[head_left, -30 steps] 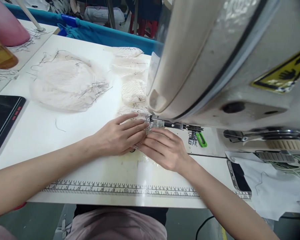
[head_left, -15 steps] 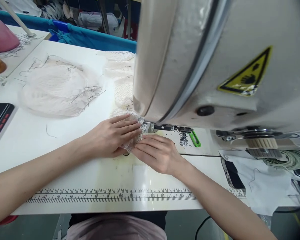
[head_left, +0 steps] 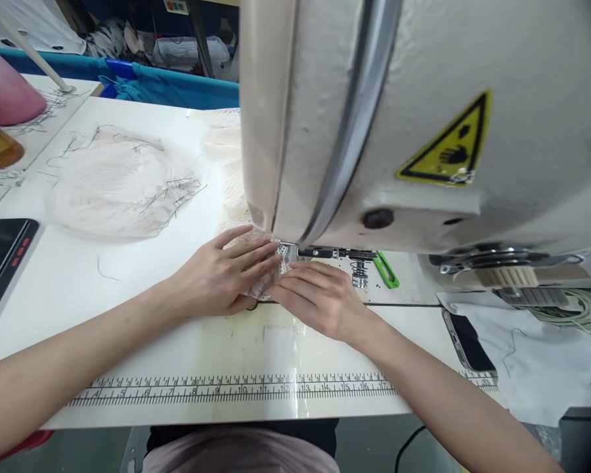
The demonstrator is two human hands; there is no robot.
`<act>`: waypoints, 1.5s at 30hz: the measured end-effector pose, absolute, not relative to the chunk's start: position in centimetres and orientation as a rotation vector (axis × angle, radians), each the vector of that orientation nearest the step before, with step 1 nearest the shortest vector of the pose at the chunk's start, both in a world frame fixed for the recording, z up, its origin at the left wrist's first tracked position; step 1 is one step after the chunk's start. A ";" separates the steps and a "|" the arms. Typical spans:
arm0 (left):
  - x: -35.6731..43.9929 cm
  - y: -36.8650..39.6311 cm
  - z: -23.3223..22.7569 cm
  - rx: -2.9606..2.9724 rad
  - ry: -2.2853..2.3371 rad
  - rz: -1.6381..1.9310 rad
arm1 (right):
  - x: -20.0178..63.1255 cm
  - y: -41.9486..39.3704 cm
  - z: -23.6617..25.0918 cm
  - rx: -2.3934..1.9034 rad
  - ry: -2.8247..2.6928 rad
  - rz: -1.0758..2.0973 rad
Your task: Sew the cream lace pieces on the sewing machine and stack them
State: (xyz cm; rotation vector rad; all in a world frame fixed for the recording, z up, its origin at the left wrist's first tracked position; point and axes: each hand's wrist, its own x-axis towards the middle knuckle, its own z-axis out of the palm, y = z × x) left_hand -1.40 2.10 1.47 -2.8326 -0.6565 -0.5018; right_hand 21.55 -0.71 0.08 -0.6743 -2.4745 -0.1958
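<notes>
Under the head of a sewing machine (head_left: 320, 131) lies a strip of pale, sheer lace fabric (head_left: 262, 288), running back along the machine's left side. My left hand (head_left: 226, 272) rests flat on the lace with its fingers stretched and slightly apart, left of the needle area. On the other side my right hand (head_left: 320, 295) has its fingers together at the lace's near right edge, its fingertips pinching it. The needle and most of the presser foot are hidden behind the machine head and my fingers.
A gathered sheer piece (head_left: 123, 184) with dark thread ends lies at left, above a black device (head_left: 4, 263). A printed ruler (head_left: 236, 389) runs along the front edge. At right are a phone (head_left: 469, 340), white cloth (head_left: 532, 368) and a green clip-like part (head_left: 386, 270).
The head view has shifted, so the machine head appears farther left. Both hands keep nearly the same pose on the lace, and the near end of the lace sits slightly closer to the machine.
</notes>
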 end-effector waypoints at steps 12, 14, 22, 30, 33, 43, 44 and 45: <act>-1.4 1.9 1.2 -2.797 -0.640 -0.472 | 22.6 -0.3 -0.2 -0.820 -2.528 -0.208; -1.4 2.0 1.2 -2.799 -0.635 -0.457 | 22.7 -0.2 -0.1 -0.835 -2.520 -0.192; -1.4 2.0 1.2 -2.830 -0.643 -0.429 | 23.2 0.4 0.4 -0.846 -2.525 -0.143; -1.2 2.0 1.1 -2.823 -0.503 -0.567 | 23.5 0.5 -0.2 -0.840 -2.500 -0.054; -1.0 1.9 1.2 -2.794 -0.441 -0.653 | 23.4 0.4 -0.4 -0.855 -2.489 -0.044; -0.8 1.9 1.4 -2.761 -0.593 -0.716 | 22.0 0.0 -0.2 -0.877 -2.430 -0.136; -0.8 1.9 1.4 -2.763 -0.599 -0.716 | 21.9 0.0 -0.2 -0.878 -2.426 -0.144; -0.8 1.9 1.4 -2.766 -0.609 -0.714 | 21.9 0.0 -0.2 -0.885 -2.422 -0.147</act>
